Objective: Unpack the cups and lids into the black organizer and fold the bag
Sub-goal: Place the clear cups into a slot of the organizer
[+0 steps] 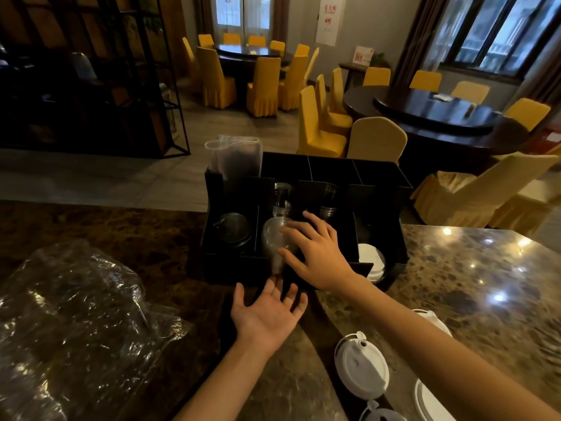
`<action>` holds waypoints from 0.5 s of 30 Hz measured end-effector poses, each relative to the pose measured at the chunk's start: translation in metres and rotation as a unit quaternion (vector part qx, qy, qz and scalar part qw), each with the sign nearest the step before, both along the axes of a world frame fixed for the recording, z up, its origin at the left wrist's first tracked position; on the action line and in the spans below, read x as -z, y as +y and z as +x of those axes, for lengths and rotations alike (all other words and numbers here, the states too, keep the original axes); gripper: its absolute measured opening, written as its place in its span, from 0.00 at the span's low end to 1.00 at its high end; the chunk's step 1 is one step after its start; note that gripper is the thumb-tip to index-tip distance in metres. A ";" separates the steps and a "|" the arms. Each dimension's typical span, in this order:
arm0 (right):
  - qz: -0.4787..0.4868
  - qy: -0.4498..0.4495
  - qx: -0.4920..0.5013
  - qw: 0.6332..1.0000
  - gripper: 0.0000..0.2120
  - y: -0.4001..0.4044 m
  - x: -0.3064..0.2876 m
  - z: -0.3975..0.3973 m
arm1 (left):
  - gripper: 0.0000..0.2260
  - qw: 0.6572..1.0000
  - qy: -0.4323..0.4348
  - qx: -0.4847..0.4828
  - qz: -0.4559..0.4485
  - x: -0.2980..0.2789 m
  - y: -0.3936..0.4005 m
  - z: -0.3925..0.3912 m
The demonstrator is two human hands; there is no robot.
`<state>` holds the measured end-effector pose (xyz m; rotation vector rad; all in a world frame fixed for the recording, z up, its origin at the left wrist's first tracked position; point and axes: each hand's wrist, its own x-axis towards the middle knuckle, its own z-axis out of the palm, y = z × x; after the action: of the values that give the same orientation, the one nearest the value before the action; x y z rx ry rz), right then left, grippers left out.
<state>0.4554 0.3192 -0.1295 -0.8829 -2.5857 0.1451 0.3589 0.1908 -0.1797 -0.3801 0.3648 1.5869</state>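
The black organizer (382,177) stands on the marble counter ahead of me. My right hand (315,253) reaches over its front middle compartment, fingers spread and touching a stack of clear dome lids (273,235). My left hand (267,314) is palm up, fingers straight, just in front of the organizer and holds nothing. Dark flat lids (232,235) fill the front left slot. Clear cups (283,192) and darker cups (329,199) stand behind. White lids (372,259) sit in the front right slot. The crumpled clear plastic bag (76,314) lies at the left.
More white lids (361,366) lie on the counter at the lower right. A clear sleeve of cups (236,156) rises from the organizer's back left. Beyond the counter edge are round dining tables with yellow-covered chairs (376,138) and a dark shelf at the left.
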 end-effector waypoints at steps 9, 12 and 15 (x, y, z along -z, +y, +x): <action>0.004 -0.032 0.005 0.999 0.28 0.001 0.003 0.001 | 0.39 1.000 0.010 0.002 -0.020 -0.012 -0.005 -0.012; 0.002 -0.038 0.003 0.999 0.28 0.001 0.003 0.001 | 0.37 0.999 0.018 0.013 -0.049 -0.020 -0.003 -0.015; 0.007 -0.048 0.005 0.999 0.29 0.001 0.002 0.000 | 0.36 0.997 0.024 0.020 -0.074 -0.022 -0.002 -0.016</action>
<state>0.4555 0.3198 -0.1314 -0.9193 -2.6657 0.0833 0.3433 0.1889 -0.1573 -0.4462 0.5252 1.5371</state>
